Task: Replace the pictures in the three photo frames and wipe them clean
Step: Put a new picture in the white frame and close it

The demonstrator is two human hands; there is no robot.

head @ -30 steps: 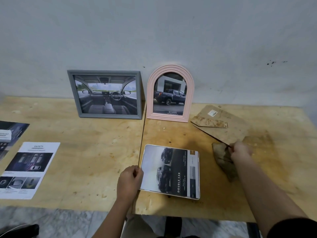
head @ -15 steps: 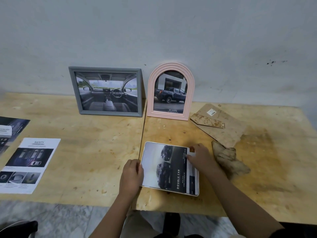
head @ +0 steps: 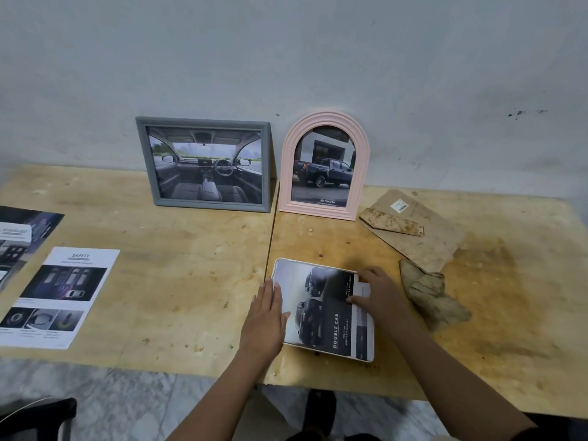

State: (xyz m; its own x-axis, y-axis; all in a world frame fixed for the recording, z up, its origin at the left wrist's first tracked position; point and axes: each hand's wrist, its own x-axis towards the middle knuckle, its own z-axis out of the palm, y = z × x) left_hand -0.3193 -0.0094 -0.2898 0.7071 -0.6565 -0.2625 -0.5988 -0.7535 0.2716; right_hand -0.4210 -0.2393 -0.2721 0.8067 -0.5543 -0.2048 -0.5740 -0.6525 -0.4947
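Now our left hand (head: pixel 265 308) lies flat, fingers straight, on the left edge of the white frame (head: pixel 318 329), low in the centre on the worktop (head: pixel 178 281). Our right hand (head: pixel 380 291) sets bent fingers on its right side; we cannot tell whether they pinch. The grey frame (head: pixel 206 163) and pink arched frame (head: pixel 324 167) stand upper centre.

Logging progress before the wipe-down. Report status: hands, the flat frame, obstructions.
Left hand flat on left edge of white frame. Right hand on its picture, grip unclear. Cloth and backing board lie right, untouched.
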